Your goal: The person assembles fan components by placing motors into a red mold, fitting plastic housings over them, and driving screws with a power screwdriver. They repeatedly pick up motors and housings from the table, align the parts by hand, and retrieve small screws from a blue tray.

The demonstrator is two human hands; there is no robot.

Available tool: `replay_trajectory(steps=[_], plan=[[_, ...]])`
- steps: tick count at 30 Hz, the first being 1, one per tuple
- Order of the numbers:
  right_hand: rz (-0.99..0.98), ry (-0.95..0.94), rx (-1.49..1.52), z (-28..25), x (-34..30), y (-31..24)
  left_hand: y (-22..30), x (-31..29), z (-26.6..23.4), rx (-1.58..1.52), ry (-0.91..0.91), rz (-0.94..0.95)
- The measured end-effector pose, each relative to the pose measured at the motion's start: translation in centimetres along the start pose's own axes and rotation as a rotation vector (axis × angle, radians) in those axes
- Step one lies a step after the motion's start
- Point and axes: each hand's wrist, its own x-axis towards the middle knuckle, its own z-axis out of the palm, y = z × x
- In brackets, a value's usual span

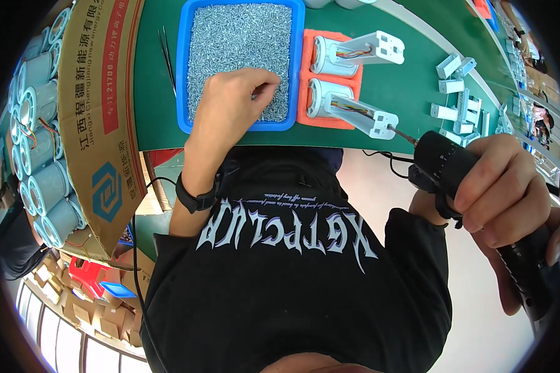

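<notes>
My left hand (231, 99) is over a blue tray (182, 87) filled with small silver screws (239, 34). Its thumb and fingers are pinched together; whatever they hold, if anything, is hidden. In my right hand (504, 186) is a black electric screwdriver (440, 163), its thin bit pointing left. The bit tip meets, or nearly meets, the end of a white bracket (379, 122) on the nearer white cylindrical housing (330, 98). A second housing with a bracket (389, 48) lies just beyond. Coloured wires show inside both brackets. The two housings rest on an orange pad (356, 82).
At the left stands a cardboard box (115, 74) beside several stacked pale cylinders (46, 186). Dark tweezers (167, 59) lie left of the tray. Several small white parts (463, 115) are scattered on the green table (410, 81) at the right. A black cable (137, 261) hangs at the left.
</notes>
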Motion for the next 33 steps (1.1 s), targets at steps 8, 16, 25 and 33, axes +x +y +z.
replay_trajectory(steps=[8, 16, 25, 33], plan=[[-0.248, -0.026, 0.064, 0.0, 0.2, 3.1, 2.1, 0.8, 1.1, -0.162, 0.081, 0.159], [-0.193, -0.156, 0.158, -2.0, 1.1, 4.1, 2.7, 1.1, 4.3, -0.264, 0.070, 0.298], [-0.333, 0.428, 0.155, -0.2, -2.7, 1.8, 2.7, 0.3, 5.3, -0.461, 0.067, 0.101], [-0.364, 0.597, 0.227, -1.8, -4.7, -0.2, 2.6, 0.5, 5.1, -0.605, 0.129, 0.289]])
